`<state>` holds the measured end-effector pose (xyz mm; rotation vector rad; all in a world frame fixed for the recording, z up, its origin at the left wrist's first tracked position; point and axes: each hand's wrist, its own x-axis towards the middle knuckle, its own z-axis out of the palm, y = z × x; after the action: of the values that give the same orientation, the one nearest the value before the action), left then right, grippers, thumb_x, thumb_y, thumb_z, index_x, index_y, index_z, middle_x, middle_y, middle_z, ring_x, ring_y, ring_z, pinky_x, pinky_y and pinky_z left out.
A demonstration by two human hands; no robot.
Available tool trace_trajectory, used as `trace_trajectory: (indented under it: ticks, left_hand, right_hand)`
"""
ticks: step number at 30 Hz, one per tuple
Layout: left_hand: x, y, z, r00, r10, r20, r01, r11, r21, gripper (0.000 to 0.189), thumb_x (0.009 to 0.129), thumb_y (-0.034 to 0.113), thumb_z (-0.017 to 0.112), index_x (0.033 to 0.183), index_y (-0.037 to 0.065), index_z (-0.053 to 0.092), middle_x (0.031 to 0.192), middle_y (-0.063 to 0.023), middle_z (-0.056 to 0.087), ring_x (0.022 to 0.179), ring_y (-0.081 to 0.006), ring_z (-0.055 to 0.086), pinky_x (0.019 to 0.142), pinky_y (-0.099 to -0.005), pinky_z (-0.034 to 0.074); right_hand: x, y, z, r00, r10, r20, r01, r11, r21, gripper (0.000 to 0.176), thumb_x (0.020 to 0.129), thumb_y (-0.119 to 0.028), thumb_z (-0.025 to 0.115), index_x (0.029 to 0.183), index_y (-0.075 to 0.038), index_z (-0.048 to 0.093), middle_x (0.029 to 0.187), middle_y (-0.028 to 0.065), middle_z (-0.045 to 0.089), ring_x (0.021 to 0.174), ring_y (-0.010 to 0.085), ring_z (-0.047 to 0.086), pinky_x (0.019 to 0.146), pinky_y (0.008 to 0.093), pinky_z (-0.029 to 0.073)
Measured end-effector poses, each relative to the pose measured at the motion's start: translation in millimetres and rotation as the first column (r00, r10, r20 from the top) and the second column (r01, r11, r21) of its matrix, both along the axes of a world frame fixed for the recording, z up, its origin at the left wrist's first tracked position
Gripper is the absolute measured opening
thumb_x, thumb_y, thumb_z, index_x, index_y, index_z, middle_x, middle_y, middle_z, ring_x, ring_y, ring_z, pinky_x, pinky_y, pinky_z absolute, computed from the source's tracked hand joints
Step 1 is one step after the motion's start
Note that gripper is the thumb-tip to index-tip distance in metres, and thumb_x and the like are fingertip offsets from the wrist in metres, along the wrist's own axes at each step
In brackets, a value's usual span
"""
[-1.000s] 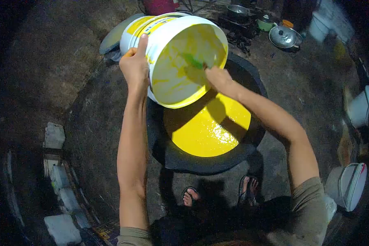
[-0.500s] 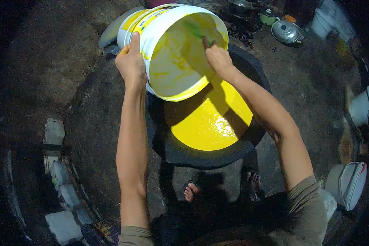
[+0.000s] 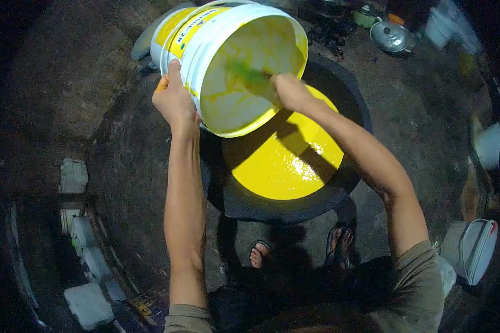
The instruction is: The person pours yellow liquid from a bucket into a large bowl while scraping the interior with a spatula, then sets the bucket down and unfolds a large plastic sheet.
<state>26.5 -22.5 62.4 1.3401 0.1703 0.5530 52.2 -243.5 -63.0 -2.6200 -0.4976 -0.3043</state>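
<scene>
A white plastic bucket (image 3: 247,83) with a yellow label lies tilted on its side in the air, its mouth towards me. My left hand (image 3: 175,99) is closed on the bucket's left side near the rim, thumb up along the wall. Inside the mouth, my right hand (image 3: 293,91) grips a green scraper-like tool (image 3: 245,72), blurred by motion. Yellow smears coat the bucket's inner wall and lower rim. Under it stands a wide dark pan (image 3: 272,212) holding bright yellow liquid (image 3: 294,166), partly shaded by the bucket and my arm.
At the back right are a lidded metal pot (image 3: 391,36) and a green pot (image 3: 365,18). On the right stand a pale bucket (image 3: 489,144) and a lidded container (image 3: 475,252). Pale blocks (image 3: 89,305) line the left. My sandalled feet (image 3: 259,253) are just below the pan.
My right hand has drawn the green tool left and down across the bucket's inner wall. The bucket has shifted slightly left and turned, with more of its label showing.
</scene>
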Motion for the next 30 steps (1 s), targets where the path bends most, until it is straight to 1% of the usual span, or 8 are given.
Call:
trace_trajectory:
  ticks: [5,15,18,21,23,25,28,30]
  left_hand:
    - [-18.1,3.6,-13.4,1.0,-0.012,0.026,0.015,0.994,-0.106,0.029,0.094,0.019,0.06,0.104,-0.008,0.063,0.093,-0.0134,0.069,0.073,-0.0182,0.068,0.063,-0.0311,0.056]
    - [-25.1,27.5,-35.3,0.999,-0.043,0.034,0.046,0.994,-0.1,0.033,0.096,0.022,0.059,0.112,-0.007,0.063,0.098,-0.0128,0.07,0.079,-0.0193,0.069,0.069,-0.0326,0.058]
    - [-23.1,35.0,-44.0,0.999,-0.011,0.035,0.011,1.0,0.01,0.034,0.095,0.024,0.06,0.111,-0.006,0.064,0.099,-0.0122,0.07,0.081,-0.0195,0.069,0.068,-0.0331,0.058]
    - [-24.6,30.9,-39.5,0.999,0.031,-0.024,-0.032,0.998,-0.051,0.035,0.097,0.025,0.057,0.113,-0.006,0.062,0.102,-0.013,0.069,0.083,-0.0203,0.069,0.069,-0.0337,0.058]
    - [-26.4,31.6,-39.5,1.0,-0.018,0.02,0.019,0.997,-0.07,0.038,0.099,0.026,0.053,0.117,-0.007,0.06,0.105,-0.0136,0.068,0.085,-0.0219,0.069,0.071,-0.0357,0.059]
    - [-23.8,33.9,-38.4,1.0,0.003,0.028,0.0,0.992,-0.127,0.039,0.1,0.026,0.051,0.119,-0.007,0.058,0.107,-0.0138,0.067,0.086,-0.0227,0.069,0.073,-0.037,0.059]
    - [-16.3,42.1,-43.7,0.999,0.026,0.044,-0.018,0.984,-0.178,0.039,0.098,0.025,0.056,0.119,-0.008,0.058,0.106,-0.014,0.067,0.09,-0.0237,0.068,0.075,-0.0378,0.059]
    - [-10.8,45.5,-45.6,0.996,0.054,0.078,-0.034,0.969,-0.244,0.039,0.096,0.024,0.058,0.119,-0.008,0.057,0.106,-0.0144,0.067,0.09,-0.0239,0.068,0.075,-0.0376,0.058]
  right_hand:
    - [-5.5,8.1,-24.8,0.975,-0.215,0.064,0.222,0.966,-0.129,0.016,0.077,0.0,0.059,0.089,0.006,0.066,0.087,0.028,0.066,0.079,0.0403,0.069,0.065,0.0454,0.058]
    - [-40.0,148.3,-18.8,0.874,0.328,-0.359,-0.232,0.93,0.285,0.016,0.08,-0.006,0.052,0.076,0.002,0.065,0.077,0.024,0.066,0.067,0.038,0.065,0.056,0.0441,0.052]
    - [-49.0,159.4,18.8,0.574,0.492,-0.654,0.301,0.617,0.727,0.012,0.084,-0.005,0.051,0.086,-0.001,0.063,0.068,0.0131,0.06,0.05,0.0234,0.055,0.042,0.0342,0.043]
    - [-64.5,118.5,41.1,0.46,0.826,-0.325,0.624,-0.041,0.781,0.008,0.091,-0.007,0.053,0.097,-0.005,0.059,0.066,0.0018,0.05,0.044,0.0096,0.039,0.036,0.0237,0.031]
    - [-80.0,71.7,41.5,0.505,0.817,-0.278,0.526,-0.036,0.85,0.021,0.098,-0.013,0.05,0.117,-0.008,0.056,0.068,-0.0027,0.046,0.045,0.0048,0.035,0.037,0.0178,0.028]
    - [-108.1,17.0,50.3,0.695,0.58,-0.426,0.251,0.359,0.899,0.03,0.101,-0.019,0.05,0.129,-0.011,0.055,0.069,-0.0038,0.048,0.048,0.0041,0.039,0.041,0.0179,0.031]
    - [-139.8,-60.5,18.2,0.971,0.18,0.159,-0.234,0.857,0.459,0.029,0.099,-0.019,0.05,0.125,-0.006,0.056,0.087,0.0159,0.066,0.073,0.0315,0.066,0.061,0.0408,0.05]
    - [-180.3,-99.3,28.7,0.998,0.057,0.027,-0.062,0.965,0.255,0.023,0.095,-0.013,0.056,0.117,-0.006,0.056,0.102,0.0184,0.065,0.077,0.0378,0.066,0.063,0.0411,0.051]
